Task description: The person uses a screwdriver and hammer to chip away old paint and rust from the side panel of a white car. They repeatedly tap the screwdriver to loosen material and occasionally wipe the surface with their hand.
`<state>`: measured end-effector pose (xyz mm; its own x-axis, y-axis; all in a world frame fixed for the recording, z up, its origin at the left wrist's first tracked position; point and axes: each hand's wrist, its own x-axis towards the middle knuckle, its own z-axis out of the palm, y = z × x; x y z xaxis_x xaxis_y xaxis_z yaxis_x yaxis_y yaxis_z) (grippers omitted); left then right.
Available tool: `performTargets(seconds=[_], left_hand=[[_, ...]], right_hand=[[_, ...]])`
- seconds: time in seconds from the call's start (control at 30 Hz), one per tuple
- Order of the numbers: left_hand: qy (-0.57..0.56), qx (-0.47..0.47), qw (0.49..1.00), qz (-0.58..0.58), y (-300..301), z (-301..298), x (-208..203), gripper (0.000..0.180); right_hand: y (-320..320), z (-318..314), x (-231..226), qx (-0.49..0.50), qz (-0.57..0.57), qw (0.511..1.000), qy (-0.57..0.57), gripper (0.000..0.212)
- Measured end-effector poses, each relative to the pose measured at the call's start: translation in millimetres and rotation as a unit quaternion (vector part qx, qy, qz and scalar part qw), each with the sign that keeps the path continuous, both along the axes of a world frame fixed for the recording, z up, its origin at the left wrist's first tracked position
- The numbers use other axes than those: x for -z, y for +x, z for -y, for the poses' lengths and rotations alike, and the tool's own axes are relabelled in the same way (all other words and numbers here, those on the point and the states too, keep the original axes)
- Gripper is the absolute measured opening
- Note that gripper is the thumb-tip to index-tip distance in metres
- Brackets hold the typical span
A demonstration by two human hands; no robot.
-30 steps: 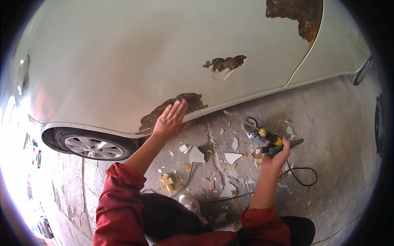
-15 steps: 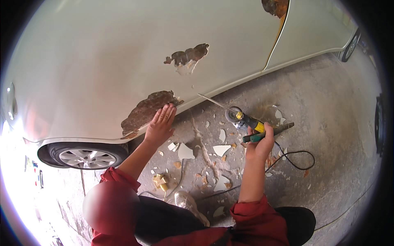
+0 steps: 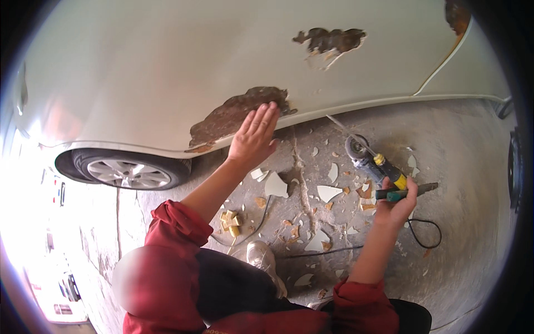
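My left hand (image 3: 255, 138) lies flat with fingers stretched out at the lower edge of a brown, bare patch (image 3: 222, 118) on the white car panel (image 3: 167, 67). My right hand (image 3: 397, 210) is closed round a screwdriver (image 3: 394, 172) with a yellow-and-black handle, its long shaft pointing up and left toward the sill. The same hand grips a second tool with a green-and-black handle (image 3: 396, 196) and a dark, flat end; its exact kind cannot be made out. Beyond that hand an angle grinder (image 3: 364, 165) lies on the floor.
White and brown filler chips (image 3: 329, 192) are strewn over the concrete floor. A black cable (image 3: 425, 245) loops at the right. A yellow object (image 3: 229, 220) lies near my shoe (image 3: 260, 255). The car wheel (image 3: 129, 171) is at the left; another bare patch (image 3: 332, 40) is higher up.
The view has shifted, so the car and floor sit differently in it. My left hand stays at the patch's lower edge, and my right hand still holds both tools.
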<state>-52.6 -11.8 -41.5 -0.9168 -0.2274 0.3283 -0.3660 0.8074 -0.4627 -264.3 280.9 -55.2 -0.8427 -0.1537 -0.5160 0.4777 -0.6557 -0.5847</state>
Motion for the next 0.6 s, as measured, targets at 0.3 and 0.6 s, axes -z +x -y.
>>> performTargets(seconds=[0.3,0.6], left_hand=[[0.037,-0.003,0.999,-0.035,10,-6,12,0.088],[0.06,-0.004,0.996,-0.062,11,-7,8,0.091]], right_hand=[[11,9,9,-0.037,-0.053,0.997,0.036,0.035],[18,20,13,-0.033,-0.032,0.998,0.05,0.035]])
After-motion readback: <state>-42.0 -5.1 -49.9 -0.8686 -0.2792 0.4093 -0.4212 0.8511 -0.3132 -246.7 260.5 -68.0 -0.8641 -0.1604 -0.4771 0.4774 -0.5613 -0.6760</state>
